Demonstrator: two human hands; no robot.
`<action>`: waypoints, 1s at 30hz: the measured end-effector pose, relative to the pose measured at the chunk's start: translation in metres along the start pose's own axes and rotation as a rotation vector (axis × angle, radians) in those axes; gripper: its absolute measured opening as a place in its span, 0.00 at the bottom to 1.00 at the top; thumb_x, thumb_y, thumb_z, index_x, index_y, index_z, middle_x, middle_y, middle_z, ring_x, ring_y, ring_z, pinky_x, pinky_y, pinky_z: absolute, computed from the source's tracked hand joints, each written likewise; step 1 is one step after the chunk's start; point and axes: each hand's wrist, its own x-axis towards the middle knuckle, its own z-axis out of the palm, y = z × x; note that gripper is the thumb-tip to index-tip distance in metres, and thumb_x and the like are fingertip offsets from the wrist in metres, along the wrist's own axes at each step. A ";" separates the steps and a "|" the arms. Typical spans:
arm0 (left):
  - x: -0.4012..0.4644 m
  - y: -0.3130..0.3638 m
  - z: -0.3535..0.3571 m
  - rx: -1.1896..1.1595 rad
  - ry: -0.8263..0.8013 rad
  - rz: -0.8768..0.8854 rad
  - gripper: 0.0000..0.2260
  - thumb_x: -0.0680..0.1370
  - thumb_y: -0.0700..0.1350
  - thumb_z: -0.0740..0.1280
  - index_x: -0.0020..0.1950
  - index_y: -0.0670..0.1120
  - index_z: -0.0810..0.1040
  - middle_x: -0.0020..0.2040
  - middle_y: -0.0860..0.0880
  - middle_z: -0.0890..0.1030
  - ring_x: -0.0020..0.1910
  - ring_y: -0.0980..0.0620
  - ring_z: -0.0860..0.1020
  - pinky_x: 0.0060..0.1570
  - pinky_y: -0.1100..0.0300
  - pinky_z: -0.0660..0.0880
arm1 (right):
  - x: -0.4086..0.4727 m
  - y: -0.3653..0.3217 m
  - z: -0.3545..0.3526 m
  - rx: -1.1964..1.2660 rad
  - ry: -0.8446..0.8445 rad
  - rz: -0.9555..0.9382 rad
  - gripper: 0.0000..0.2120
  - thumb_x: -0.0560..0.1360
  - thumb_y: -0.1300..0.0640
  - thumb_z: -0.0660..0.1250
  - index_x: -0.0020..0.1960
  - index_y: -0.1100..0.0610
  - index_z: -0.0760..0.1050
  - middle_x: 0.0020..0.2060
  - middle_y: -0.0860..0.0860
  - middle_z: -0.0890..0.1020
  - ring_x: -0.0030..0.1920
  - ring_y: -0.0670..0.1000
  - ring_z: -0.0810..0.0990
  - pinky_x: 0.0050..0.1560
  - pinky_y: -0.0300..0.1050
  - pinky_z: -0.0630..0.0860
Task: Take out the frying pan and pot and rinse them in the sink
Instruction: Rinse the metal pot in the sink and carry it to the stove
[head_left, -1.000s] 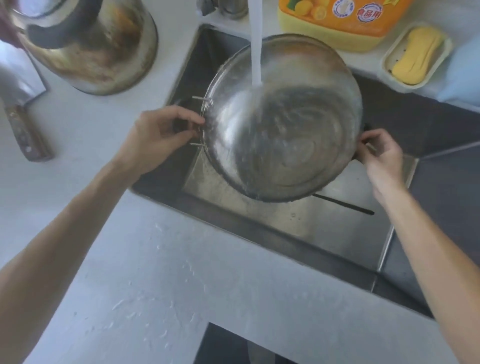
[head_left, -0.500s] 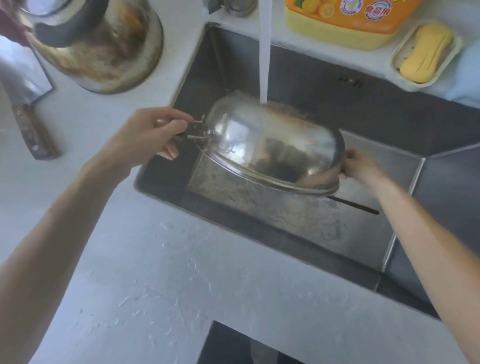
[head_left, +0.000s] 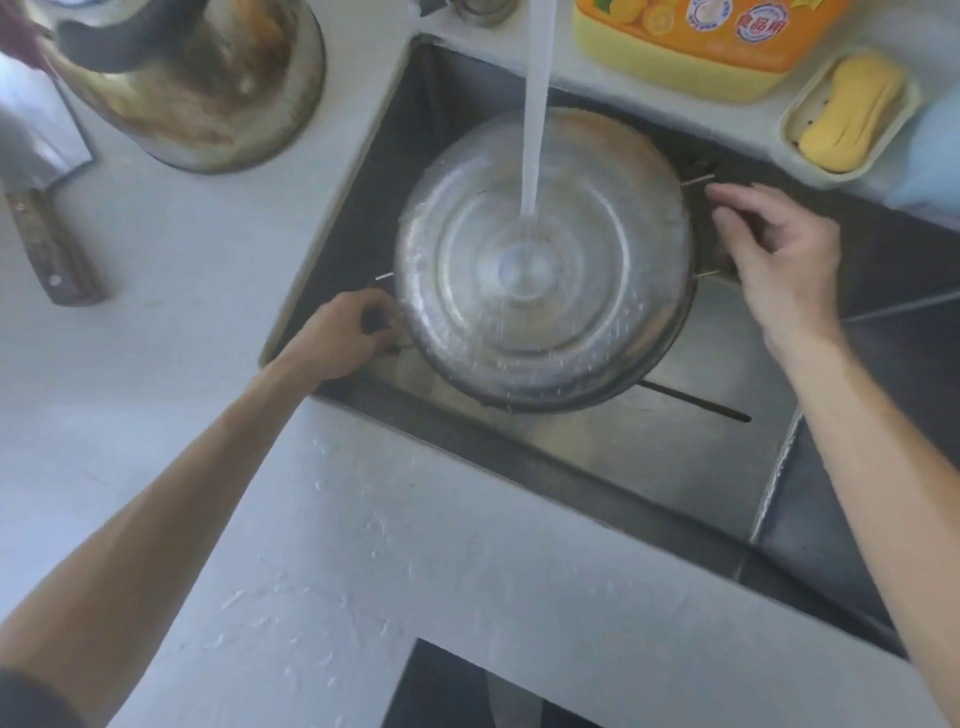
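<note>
A steel pot (head_left: 540, 322) is held upside down over the dark sink (head_left: 654, 467), its round bottom facing me. The tap's water stream (head_left: 535, 119) falls on the middle of that bottom and sprays outward. My left hand (head_left: 343, 338) grips the pot's near-left handle. My right hand (head_left: 779, 260) is at the far-right handle, fingers loosely curled over it, thumb stretched toward the upper rivet. No frying pan is in view.
A tarnished steel kettle (head_left: 208, 88) and a cleaver (head_left: 47, 208) sit on the white counter at the left. Behind the sink are an orange detergent bottle (head_left: 701, 41) and a yellow soap in its dish (head_left: 852, 114). A dark stick (head_left: 696, 408) lies in the sink.
The pot has been turned from open side up under the stream to fully upside down. Both hands shifted round with its handles, and the water now hits its bottom.
</note>
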 end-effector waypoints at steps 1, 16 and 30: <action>-0.001 0.002 -0.004 -0.011 0.065 0.032 0.06 0.74 0.42 0.69 0.42 0.54 0.78 0.42 0.57 0.82 0.46 0.56 0.80 0.52 0.62 0.73 | -0.005 0.004 0.000 0.062 0.026 0.049 0.11 0.74 0.56 0.67 0.52 0.43 0.80 0.48 0.30 0.82 0.60 0.34 0.75 0.60 0.31 0.70; -0.013 0.079 -0.067 -0.502 0.196 0.281 0.07 0.72 0.44 0.68 0.41 0.57 0.82 0.36 0.51 0.80 0.32 0.58 0.74 0.33 0.68 0.74 | -0.053 0.049 0.034 0.248 -0.250 0.810 0.09 0.74 0.72 0.63 0.45 0.61 0.79 0.26 0.45 0.82 0.26 0.41 0.79 0.29 0.33 0.76; -0.011 0.006 0.014 -0.072 -0.234 -0.116 0.05 0.75 0.45 0.70 0.47 0.56 0.81 0.39 0.56 0.83 0.41 0.57 0.80 0.47 0.60 0.74 | 0.017 -0.009 -0.020 -0.077 -0.141 0.074 0.10 0.72 0.46 0.69 0.52 0.34 0.79 0.52 0.38 0.82 0.58 0.36 0.77 0.64 0.37 0.71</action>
